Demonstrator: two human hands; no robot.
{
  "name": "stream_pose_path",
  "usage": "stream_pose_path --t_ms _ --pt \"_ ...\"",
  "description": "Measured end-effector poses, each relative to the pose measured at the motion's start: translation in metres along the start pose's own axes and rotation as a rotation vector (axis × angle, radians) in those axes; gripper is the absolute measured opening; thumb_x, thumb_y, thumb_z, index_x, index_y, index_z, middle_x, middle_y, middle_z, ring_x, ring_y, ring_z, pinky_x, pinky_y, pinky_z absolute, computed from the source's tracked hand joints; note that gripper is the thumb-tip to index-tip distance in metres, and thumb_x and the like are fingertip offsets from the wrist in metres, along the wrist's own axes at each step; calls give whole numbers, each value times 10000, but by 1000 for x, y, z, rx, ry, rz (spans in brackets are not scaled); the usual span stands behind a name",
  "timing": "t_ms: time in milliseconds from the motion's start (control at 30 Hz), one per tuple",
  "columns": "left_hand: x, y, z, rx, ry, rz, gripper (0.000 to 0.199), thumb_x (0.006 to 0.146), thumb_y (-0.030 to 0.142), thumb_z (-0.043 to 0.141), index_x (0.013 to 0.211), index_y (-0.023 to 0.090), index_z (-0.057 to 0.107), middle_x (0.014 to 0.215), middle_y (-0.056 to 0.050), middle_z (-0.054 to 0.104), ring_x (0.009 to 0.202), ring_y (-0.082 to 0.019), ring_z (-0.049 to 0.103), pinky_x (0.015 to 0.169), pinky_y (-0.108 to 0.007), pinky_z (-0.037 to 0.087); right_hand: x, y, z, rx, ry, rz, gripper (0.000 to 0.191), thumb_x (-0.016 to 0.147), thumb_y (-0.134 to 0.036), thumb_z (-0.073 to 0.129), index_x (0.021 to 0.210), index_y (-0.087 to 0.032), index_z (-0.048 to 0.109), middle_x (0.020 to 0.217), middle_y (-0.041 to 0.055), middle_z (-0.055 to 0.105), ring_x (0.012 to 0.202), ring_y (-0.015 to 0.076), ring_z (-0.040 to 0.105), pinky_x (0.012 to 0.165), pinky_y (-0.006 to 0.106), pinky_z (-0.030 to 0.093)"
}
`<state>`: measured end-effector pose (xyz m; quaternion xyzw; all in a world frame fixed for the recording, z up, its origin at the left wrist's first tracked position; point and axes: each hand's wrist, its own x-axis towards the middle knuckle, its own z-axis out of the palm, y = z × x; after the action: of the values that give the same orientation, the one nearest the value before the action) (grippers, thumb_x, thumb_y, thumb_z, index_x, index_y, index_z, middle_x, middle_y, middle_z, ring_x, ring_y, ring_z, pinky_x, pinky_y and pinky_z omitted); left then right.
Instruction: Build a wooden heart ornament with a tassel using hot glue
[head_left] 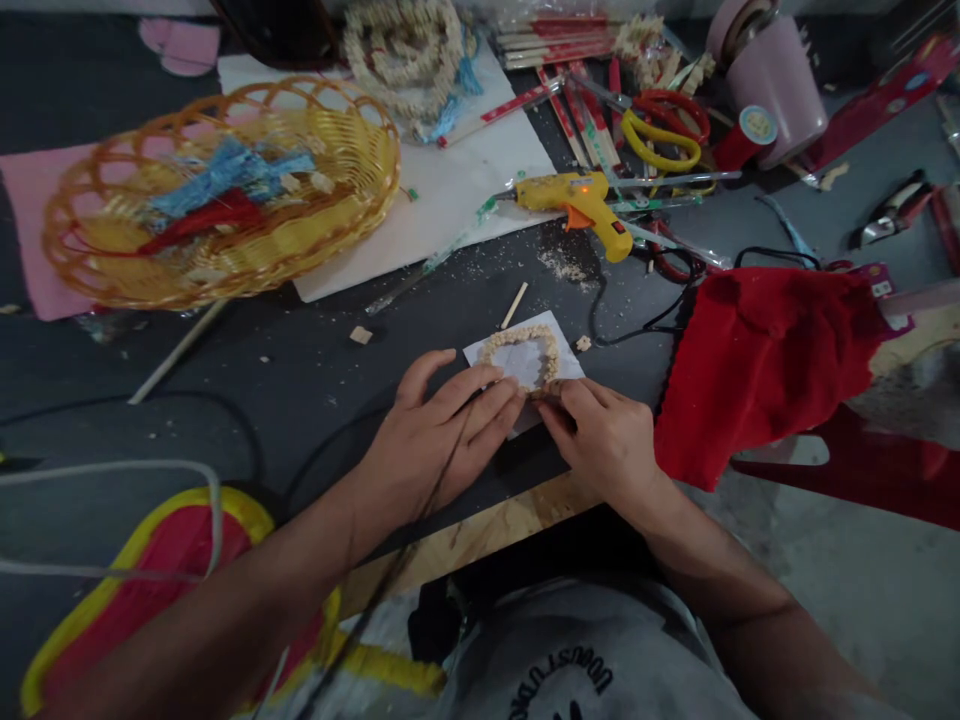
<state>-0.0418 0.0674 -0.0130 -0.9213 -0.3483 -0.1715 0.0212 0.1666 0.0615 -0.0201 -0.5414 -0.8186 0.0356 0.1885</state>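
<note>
A squarish frame of small pale wooden pieces (553, 350) lies on a white paper square (568, 362) near the table's front edge. My left hand (450, 430) rests over the paper's left side with fingers stretched out, their tips touching the frame's lower edge. At the frame's lower right corner, the thumb and fingers of my right hand (600, 425) are pinched together. What sits between them is too small and covered to make out. Just behind the paper lies a short wooden stick (514, 305), and a little flower-shaped wooden piece (583, 343) is to its right.
A yellow glue gun (574, 195) with its light on lies beyond the paper, its cord trailing right. Scissors (660, 142) and wrapped chopsticks (559, 45) are behind it. A woven basket (337, 225) holds tassels at left; a red cloth (757, 370) lies right.
</note>
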Motion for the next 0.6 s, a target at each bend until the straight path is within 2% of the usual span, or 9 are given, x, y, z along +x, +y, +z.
stream_pose_path --t_ms 300,500,600 --pt "-3 -2 3 -5 -24 12 345 928 79 482 1216 203 626 1207 -22 711 1198 -219 569 1169 -497 241 4 1 -4 -13 -70 20 215 981 -274 520 818 -212 645 782 2 723 651 114 628 533 250 302" --pt "5 -1 -1 31 -39 9 275 930 86 496 1111 217 656 1128 -1 727 1147 -223 593 1121 -479 296 4 4 -1 -14 -80 18 236 987 -290 515 799 -214 635 748 -3 706 630 117 612 524 257 279" --pt "7 -1 -2 44 -19 20 226 947 111 504 1077 216 655 1118 6 730 1133 -227 601 1111 -487 317 4 8 -2 34 -94 11 226 987 -319 535 816 -210 635 760 0 709 658 116 626 541 240 309"
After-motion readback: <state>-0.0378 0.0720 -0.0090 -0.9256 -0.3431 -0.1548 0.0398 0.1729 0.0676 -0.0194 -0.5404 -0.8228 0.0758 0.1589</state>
